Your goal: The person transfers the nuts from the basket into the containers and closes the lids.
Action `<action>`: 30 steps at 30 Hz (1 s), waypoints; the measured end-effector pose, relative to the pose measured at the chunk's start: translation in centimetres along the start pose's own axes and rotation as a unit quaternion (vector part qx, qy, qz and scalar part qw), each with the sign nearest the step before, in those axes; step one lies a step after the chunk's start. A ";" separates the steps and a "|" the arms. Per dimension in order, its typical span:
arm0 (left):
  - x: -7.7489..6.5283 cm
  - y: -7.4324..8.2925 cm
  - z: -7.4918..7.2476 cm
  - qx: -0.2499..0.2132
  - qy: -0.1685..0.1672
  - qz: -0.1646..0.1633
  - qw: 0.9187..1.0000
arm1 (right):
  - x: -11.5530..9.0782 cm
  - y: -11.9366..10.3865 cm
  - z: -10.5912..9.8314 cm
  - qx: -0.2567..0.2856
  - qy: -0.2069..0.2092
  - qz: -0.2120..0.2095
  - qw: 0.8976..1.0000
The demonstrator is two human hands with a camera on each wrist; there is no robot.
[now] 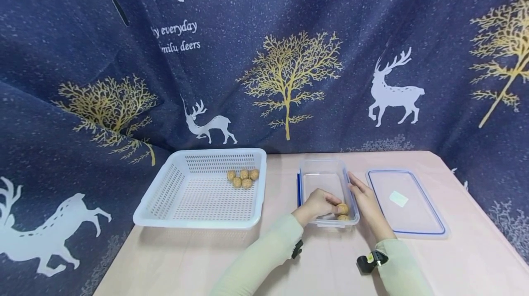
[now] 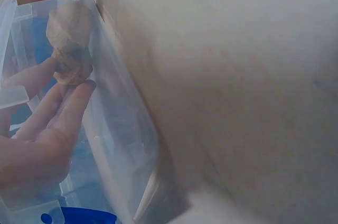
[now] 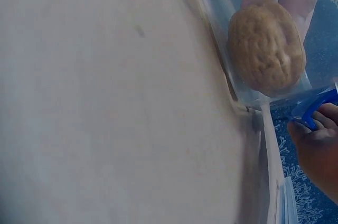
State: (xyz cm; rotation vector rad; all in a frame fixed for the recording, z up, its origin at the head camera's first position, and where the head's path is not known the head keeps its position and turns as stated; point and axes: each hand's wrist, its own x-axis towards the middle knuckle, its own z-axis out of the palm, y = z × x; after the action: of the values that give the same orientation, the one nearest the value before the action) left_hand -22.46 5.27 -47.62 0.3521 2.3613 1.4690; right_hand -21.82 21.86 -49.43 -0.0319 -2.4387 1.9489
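Note:
A clear plastic food container [image 1: 324, 164] stands on the table with two walnuts at its near right corner. My left hand [image 1: 320, 203] reaches inside it and pinches one walnut [image 1: 342, 209] between thumb and fingers. The other walnut [image 1: 343, 217] lies right beside it, against the near wall. In the left wrist view both show through the cloudy plastic, with the left hand [image 2: 45, 134] touching the lower one. My right hand [image 1: 365, 197] holds the container's right side; in the right wrist view its fingers curl at the blue-edged side flap [image 3: 319, 105].
A white perforated basket [image 1: 200, 223] stands to the left, with several walnuts [image 1: 244, 177] at its back right. The container's blue-rimmed lid [image 1: 407, 202], bearing a pale label, lies to the right. A dark blue printed cloth [image 1: 264, 57] hangs behind the table.

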 end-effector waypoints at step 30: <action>0.3 2.4 -3.9 0.021 -0.044 0.061 0.997 | 0.1 0.0 0.2 -0.006 0.014 -0.008 1.000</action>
State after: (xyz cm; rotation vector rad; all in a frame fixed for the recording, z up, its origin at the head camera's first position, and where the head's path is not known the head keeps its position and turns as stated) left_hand -24.27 3.25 -43.92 0.5683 2.3386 1.4273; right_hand -21.93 21.67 -49.43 -0.0383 -2.4256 1.9134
